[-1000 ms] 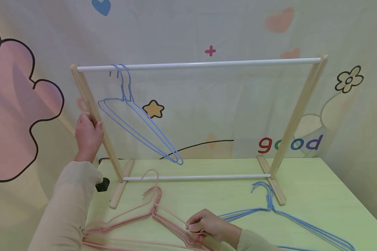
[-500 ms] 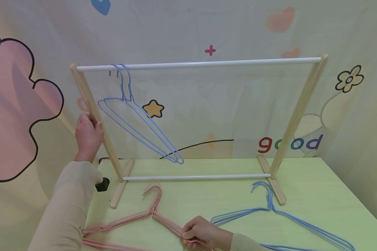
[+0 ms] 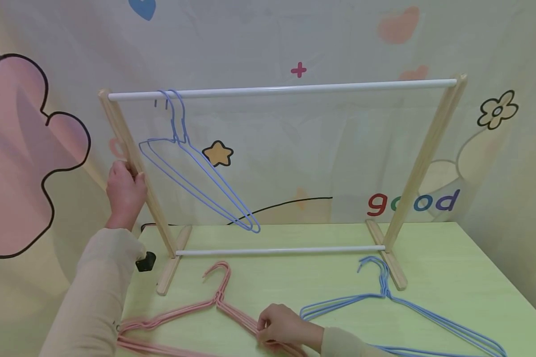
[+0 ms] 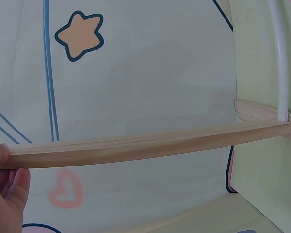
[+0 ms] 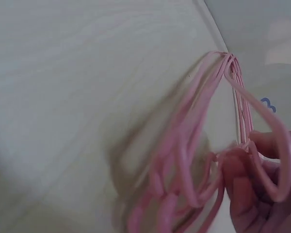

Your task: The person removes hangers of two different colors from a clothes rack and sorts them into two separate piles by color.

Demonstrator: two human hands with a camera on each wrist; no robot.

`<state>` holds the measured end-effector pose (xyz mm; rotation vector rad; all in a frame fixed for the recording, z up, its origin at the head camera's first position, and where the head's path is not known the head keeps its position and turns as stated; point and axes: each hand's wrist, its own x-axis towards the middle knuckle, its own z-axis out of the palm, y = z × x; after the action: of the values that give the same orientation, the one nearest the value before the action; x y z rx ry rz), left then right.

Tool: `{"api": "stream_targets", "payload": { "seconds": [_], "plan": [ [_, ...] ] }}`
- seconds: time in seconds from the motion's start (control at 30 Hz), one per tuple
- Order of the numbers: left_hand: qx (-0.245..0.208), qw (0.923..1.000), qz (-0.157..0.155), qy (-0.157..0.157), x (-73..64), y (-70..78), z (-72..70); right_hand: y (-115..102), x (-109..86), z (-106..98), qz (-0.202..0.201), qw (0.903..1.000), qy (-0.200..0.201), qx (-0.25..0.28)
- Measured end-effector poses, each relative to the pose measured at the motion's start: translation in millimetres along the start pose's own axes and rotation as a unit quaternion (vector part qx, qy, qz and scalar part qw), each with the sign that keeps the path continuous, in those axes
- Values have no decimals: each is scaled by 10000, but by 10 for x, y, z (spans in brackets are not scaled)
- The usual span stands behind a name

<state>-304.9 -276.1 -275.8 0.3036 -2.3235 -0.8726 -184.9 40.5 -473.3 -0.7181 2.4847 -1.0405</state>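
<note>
Pink wire hangers point(image 3: 218, 298), likely light, best shoulder-held; pinched by right hand point(image 3: 282, 325) before pale wooden rack point(image 3: 428, 153) clasped by left hand point(image 3: 126, 193)

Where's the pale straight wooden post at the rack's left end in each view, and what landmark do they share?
Head: the pale straight wooden post slants down left of centre.
Left wrist: the post runs nearly level across the lower middle.
Right wrist: not in it.
Shared landmark: printed dark-outlined orange star, head and left wrist.
</note>
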Motion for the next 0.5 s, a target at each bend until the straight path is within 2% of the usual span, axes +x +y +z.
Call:
{"api": "stream_targets", "payload": {
  "seconds": [0.07,0.17,0.5],
  "plan": [
    [-2,10000,5,-22,-2,8,-3,-21,2,-37,-145,9966,134,-798],
    [-10,10000,31,1,-4,16,-2,-38,-4,-84,-191,9925,121,-1202],
    [-32,9999,111,77,8,-10,10,-42,-37,-185,-282,9964,-23,-800]
  ]
}}
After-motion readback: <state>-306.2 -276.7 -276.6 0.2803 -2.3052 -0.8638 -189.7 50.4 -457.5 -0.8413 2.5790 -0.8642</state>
